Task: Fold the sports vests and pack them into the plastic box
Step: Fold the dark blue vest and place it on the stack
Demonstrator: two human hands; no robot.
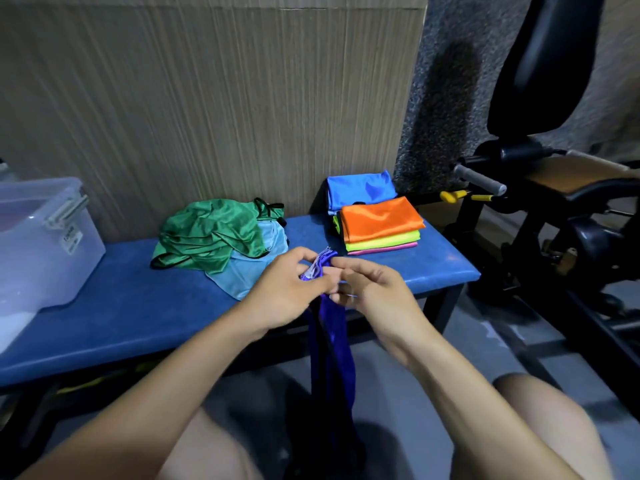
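Left hand [294, 289]: I am pinching the top edge of the purple vest [329, 341] between thumb and curled fingers, right where a pale label or hem shows.
Right hand [370, 292]: I am gripping the same top edge from the other side, fingers curled round the cloth, my knuckles nearly touching the left hand.
Purple vest: it is hanging straight down from both hands, bunched into a narrow rope between my knees, in front of the bench [138, 306].
Handling: I am judging it very light, limp and glossy, so likely slippery; it will not hold a crease unless I press it flat.
Where to hold: I am judging the hem or the shoulder straps to be the surest places, one in each hand, spread apart to open the cloth out.
Loose pile: a green vest [214, 233] is lying crumpled over a pale blue vest [242, 275], just beyond my left hand; both are unfolded.
Folded stack [377, 226]: orange on top, then yellow-green and pink, just beyond my right hand, with a folded blue vest [360, 192] behind it.
Box [45, 244]: it is standing on the bench, well off to the left of my left hand; I cannot tell what is inside through its cloudy wall.
Progress: I am judging the folding partly done and the packing not yet begun for the stack.
Risk: slick cloth may slide off the bench edge or unfold when lifted.
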